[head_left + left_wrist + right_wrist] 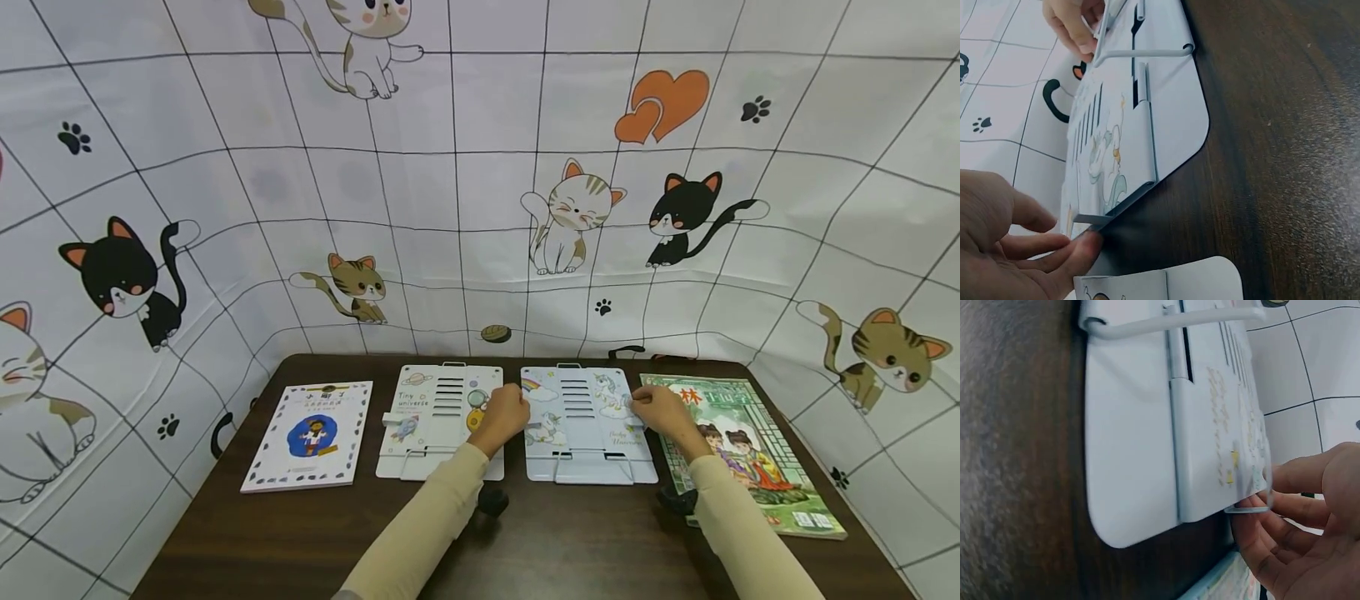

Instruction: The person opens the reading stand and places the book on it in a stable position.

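A white book stand (588, 467) printed with unicorns and a rainbow lies on the table between my hands. My left hand (504, 417) is at its left edge; in the left wrist view its curled fingers (1082, 250) touch the small side flap (1092, 219), the thumb on the other side. At the right edge, my right hand (666, 414) pinches a clear side flap (1250, 509) between thumb and fingers. A wire prop (1141, 54) stands out from the front of the stand. The far fingertips are partly hidden behind the flaps.
A second white book stand (393, 467), with space pictures, lies just left of my left hand. Farther left is a white booklet (262, 450). A green illustrated magazine (802, 512) lies under my right forearm. A patterned cloth (457, 192) hangs behind the dark table (247, 542).
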The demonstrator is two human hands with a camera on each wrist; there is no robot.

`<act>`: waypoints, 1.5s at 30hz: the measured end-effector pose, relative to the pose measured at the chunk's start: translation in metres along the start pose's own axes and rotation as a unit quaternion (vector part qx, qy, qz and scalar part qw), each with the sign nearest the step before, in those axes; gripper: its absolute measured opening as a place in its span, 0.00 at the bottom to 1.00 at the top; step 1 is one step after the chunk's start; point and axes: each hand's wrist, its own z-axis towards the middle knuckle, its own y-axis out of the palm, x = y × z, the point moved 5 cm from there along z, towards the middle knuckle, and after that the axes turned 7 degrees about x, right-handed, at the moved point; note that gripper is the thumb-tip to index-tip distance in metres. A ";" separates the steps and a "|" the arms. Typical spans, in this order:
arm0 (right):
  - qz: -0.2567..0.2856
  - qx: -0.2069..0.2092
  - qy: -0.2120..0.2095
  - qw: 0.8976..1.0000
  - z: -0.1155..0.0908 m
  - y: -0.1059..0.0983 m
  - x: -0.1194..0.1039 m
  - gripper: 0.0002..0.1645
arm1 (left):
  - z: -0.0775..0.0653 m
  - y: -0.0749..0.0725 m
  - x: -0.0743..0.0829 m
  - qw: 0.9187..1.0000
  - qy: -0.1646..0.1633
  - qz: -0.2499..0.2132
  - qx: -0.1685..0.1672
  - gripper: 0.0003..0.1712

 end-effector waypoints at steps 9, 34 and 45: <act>0.003 0.023 -0.002 1.000 -0.003 0.002 0.000 0.19 | -0.023 -0.040 0.044 0.999 -0.025 -0.021 -0.002 0.30; 0.133 0.074 0.025 0.988 -0.026 -0.036 -0.024 0.21 | -0.022 -0.070 0.069 0.985 -0.009 -0.153 0.074 0.14; 0.152 0.070 -0.020 0.986 -0.039 -0.044 -0.024 0.15 | -0.021 -0.077 0.072 0.983 0.002 -0.162 0.083 0.12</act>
